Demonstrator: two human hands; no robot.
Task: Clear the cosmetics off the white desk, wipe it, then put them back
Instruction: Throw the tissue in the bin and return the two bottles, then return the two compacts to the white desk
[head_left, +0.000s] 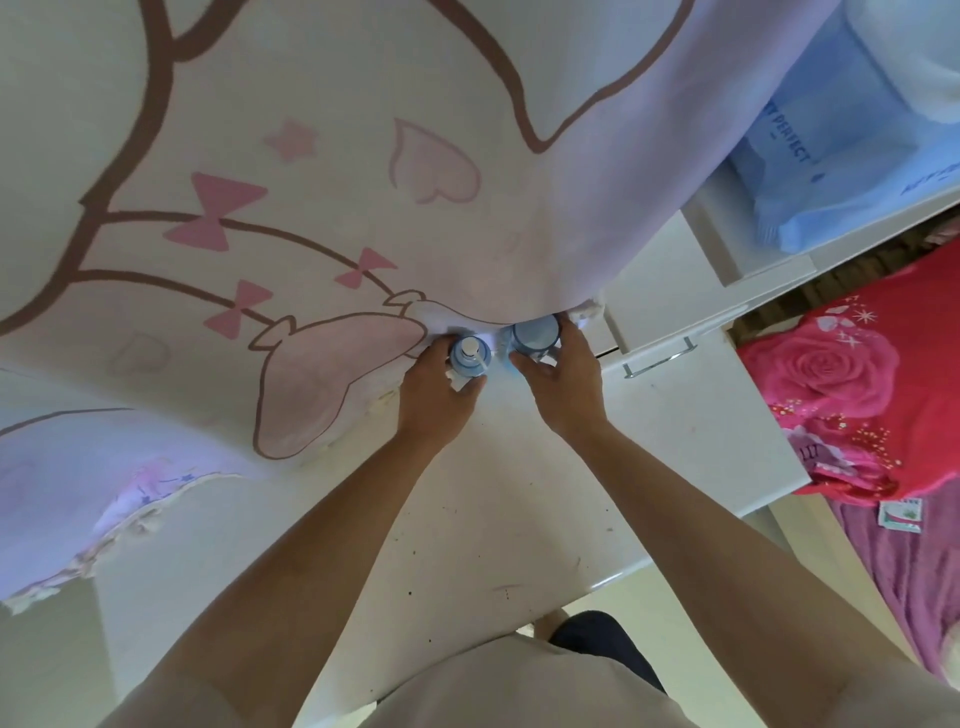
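At frame centre the left hand (434, 387) grips the pump bottle (470, 357) and the right hand (558, 382) the capped bottle (535, 332) by their bodies; both are probably light, rigid and slippery.

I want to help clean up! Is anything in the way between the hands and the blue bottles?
Nothing visible is. The left hand grips the pump bottle and the right hand grips the capped bottle, both at the far edge of the desk. The curtain hangs close behind them, not between.
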